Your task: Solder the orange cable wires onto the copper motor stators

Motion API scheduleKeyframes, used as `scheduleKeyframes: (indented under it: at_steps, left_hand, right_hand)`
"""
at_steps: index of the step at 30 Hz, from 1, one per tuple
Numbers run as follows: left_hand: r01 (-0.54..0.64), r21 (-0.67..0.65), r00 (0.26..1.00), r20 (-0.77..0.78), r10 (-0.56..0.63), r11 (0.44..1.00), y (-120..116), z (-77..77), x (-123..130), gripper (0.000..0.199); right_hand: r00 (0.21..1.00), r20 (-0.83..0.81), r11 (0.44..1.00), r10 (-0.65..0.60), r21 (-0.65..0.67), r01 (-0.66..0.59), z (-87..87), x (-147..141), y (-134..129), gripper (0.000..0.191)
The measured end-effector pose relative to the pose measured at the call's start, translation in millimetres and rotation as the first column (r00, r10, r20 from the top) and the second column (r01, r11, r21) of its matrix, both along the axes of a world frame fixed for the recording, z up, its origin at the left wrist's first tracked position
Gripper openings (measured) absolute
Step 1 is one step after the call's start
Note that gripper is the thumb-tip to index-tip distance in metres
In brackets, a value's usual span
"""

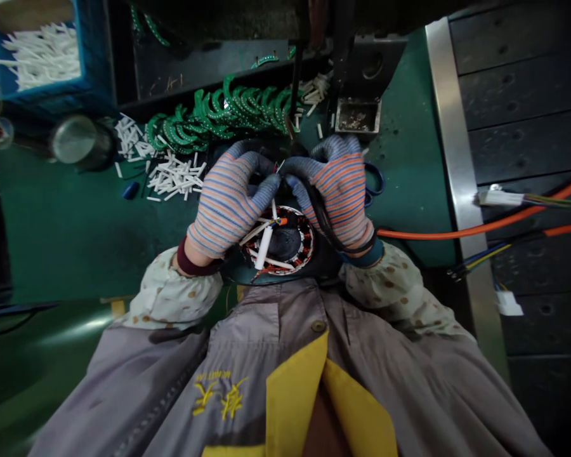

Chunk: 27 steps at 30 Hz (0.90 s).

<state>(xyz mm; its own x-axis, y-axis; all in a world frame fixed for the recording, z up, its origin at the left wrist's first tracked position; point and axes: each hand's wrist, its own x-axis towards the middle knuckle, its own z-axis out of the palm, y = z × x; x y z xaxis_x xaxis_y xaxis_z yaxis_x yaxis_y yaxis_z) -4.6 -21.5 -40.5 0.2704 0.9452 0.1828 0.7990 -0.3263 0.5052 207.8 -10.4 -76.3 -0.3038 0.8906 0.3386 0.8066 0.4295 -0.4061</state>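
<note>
My left hand [235, 197], in a striped knit glove, is closed in a pinch on a thin wire [280, 166]. My right hand [335, 190], gloved alike, is closed at the same spot, its fingertips meeting the left ones. What its fingers grip is mostly hidden. A black cable [320, 212] runs across the right palm towards the wrist. Just below the hands lies a round motor stator [309, 246] with red windings. White sleeves [263, 247] and coloured wires rise from it, and one white sleeve leads up to the left fingertips.
Green curved circuit boards [223, 117] are heaped behind the hands. Short white tubes [176, 178] lie left, with more in a blue bin [92, 82]. A metal canister [78, 143] stands left. Blue-handled scissors [375, 181] and an orange cable [423, 235] are right, beside a metal edge [450, 133].
</note>
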Motion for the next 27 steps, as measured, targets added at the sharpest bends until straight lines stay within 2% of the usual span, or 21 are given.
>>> scheduleKeyframes:
  at_steps: [2,4,7,9,11,14,17,19,22,27]
  left_hand:
    - [0.008,0.014,1.0,0.005,-0.008,1.0,0.1,-0.9,-0.3,0.012]
    - [0.025,0.023,1.0,0.009,-0.026,0.999,1.1,-0.7,-1.9,0.014]
    - [0.051,0.001,0.999,-0.012,-0.051,0.999,4.1,2.2,-6.2,0.013]
    - [0.055,-0.029,0.998,-0.028,-0.056,0.998,6.5,5.4,-8.7,0.011]
    - [0.056,-0.052,0.998,-0.034,-0.058,0.997,8.5,9.2,-9.6,0.009]
    - [0.051,-0.078,0.997,-0.054,-0.055,0.996,9.8,14.9,-7.7,0.005]
    - [0.032,-0.105,0.995,-0.085,-0.042,0.994,9.3,20.1,-3.9,0.004]
    - [0.024,-0.12,0.996,-0.087,-0.035,0.992,8.7,22.8,-1.9,0.003]
    - [0.024,-0.12,0.996,-0.081,-0.034,0.992,7.9,24.3,-0.9,0.004]
    - [0.022,-0.096,0.996,-0.082,-0.03,0.995,5.4,19.4,-4.0,0.009]
  right_hand:
    - [0.996,-0.062,0.998,-0.06,0.031,0.062,-7.7,3.5,-2.5,0.035]
    - [0.978,-0.177,0.982,-0.114,0.13,0.138,-17.1,6.5,-16.1,0.043]
    - [0.927,-0.367,0.932,-0.081,0.301,0.201,-31.3,9.9,-49.7,0.047]
    - [0.913,-0.408,0.934,-0.007,0.324,0.152,-39.5,12.7,-69.0,0.052]
    - [0.924,-0.379,0.959,0.054,0.277,0.057,-45.0,15.9,-78.2,0.059]
    - [0.914,-0.375,0.947,0.156,0.319,-0.031,-45.7,18.9,-74.9,0.06]
    - [0.873,-0.417,0.908,0.254,0.412,-0.068,-40.5,19.4,-66.5,0.048]
    - [0.871,-0.417,0.91,0.259,0.409,-0.075,-37.9,19.5,-64.2,0.043]
    - [0.887,-0.386,0.916,0.253,0.39,-0.092,-38.4,20.2,-65.5,0.047]
    - [0.878,-0.413,0.924,0.243,0.374,-0.08,-41.8,19.3,-68.9,0.044]
